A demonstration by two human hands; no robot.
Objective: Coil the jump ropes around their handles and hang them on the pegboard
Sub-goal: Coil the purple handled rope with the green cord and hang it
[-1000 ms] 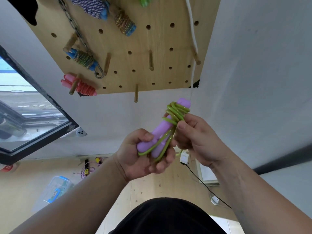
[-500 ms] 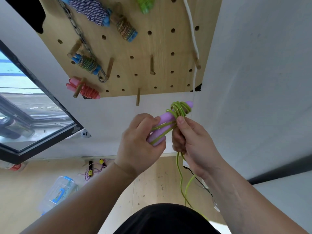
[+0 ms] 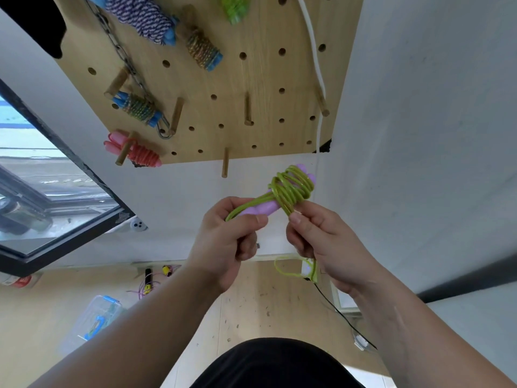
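Left hand [image 3: 226, 242] clenches the lower end of the purple handles [image 3: 263, 210]; right hand [image 3: 321, 242] pinches the green rope [image 3: 293, 189] — coiled round the handles' upper end — under the pegboard [image 3: 251, 79] lower edge, towards its right corner.

Lower ends of the purple plastic handles [image 3: 263, 210] vanish inside the left hand [image 3: 226, 239]. The green plastic rope [image 3: 292, 189] slips behind the right hand [image 3: 321, 242], which pinches it; its path there is hidden. Up top, the frame edge crops the wooden pegboard [image 3: 265, 74], a blue-and-white braided bundle [image 3: 140, 18] and a bright green bundle [image 3: 233, 8]. Contents of the clear plastic box [image 3: 95, 317] on the floor [image 3: 251, 303]: too blurred to tell.
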